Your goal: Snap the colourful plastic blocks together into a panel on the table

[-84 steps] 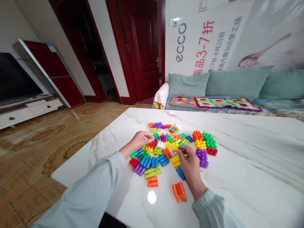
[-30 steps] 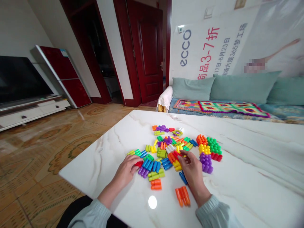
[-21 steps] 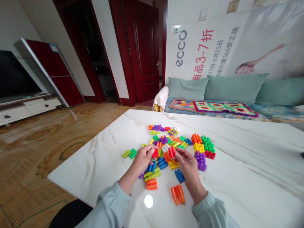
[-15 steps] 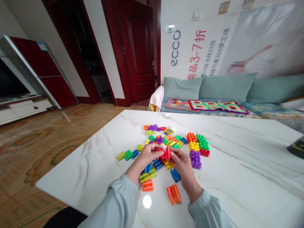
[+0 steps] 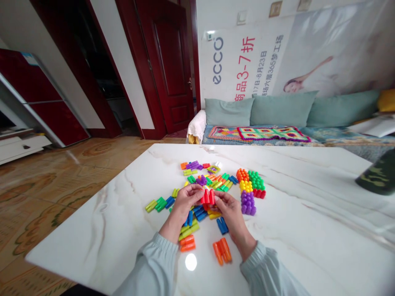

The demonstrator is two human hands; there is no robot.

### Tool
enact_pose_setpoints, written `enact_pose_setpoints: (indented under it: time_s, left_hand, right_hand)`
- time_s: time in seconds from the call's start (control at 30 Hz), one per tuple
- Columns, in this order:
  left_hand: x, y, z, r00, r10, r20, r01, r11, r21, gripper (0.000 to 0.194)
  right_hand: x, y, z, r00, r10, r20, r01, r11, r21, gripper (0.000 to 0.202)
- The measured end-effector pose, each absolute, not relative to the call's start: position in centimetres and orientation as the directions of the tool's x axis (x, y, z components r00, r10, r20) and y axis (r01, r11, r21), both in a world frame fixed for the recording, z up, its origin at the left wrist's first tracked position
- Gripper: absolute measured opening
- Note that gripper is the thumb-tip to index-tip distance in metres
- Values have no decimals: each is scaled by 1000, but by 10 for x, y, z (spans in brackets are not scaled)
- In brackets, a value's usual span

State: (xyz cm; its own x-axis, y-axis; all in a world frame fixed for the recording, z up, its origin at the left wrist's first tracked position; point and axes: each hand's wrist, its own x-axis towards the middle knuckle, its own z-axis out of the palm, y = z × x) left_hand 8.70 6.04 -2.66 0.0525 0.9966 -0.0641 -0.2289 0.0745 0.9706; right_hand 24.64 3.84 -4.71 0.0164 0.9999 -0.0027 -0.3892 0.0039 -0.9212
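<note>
Red bullet-shaped building blocks [image 5: 207, 197] are pinched between my two hands above the middle of the pile. My left hand [image 5: 187, 201] grips them from the left, fingers closed. From the right, my right hand [image 5: 230, 207] closes thumb and fingers on the same red blocks. Whether they are one piece or joined pieces I cannot tell. Below and around lie loose blocks: blue blocks [image 5: 200, 213], lime blocks [image 5: 189, 231], an orange block [image 5: 187, 243] and a second orange block [image 5: 222, 250]. A blue block [image 5: 221, 226] lies beside my right wrist.
Right of the pile, purple blocks [image 5: 248, 203], yellow, orange, green and red blocks stand packed together. Purple blocks [image 5: 194, 165] lie at the back of the white marble table [image 5: 308, 213]. A camouflage-patterned object [image 5: 378, 174] stands at the right edge. Behind is a sofa with cushions [image 5: 280, 109].
My hands have turned the red blocks so that their broad side with side-by-side tubes faces me. The camera view has swung slightly to the right.
</note>
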Motion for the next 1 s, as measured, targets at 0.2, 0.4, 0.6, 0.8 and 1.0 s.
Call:
enact_pose_setpoints:
  time_s: [0.2,0.4,0.6,0.8,1.0]
  left_hand:
    - [92,58,-27,-14,999,-46,-216,42,975,49]
    - [93,58,-27,-13,999,-39,-167,36,985,50]
    - [91,61,-32,7,1000,-28,-174,29,984,45]
    - [91,60,-33,-11,1000,-22,-181,20,983,45]
    - [95,57,-27,22,1000,22,-155,-19,988,38]
  right_hand:
    - [245,35,-42,-2,999,-38,-401,-36,-915,51]
    - [244,35,-42,6,999,-44,-433,-37,-901,48]
    - [245,33,-41,-32,999,-42,-457,-52,-888,51]
    - [243,35,-44,-17,1000,-23,-441,-28,-897,55]
    - [243,35,-47,-54,998,-19,-397,-39,-917,53]
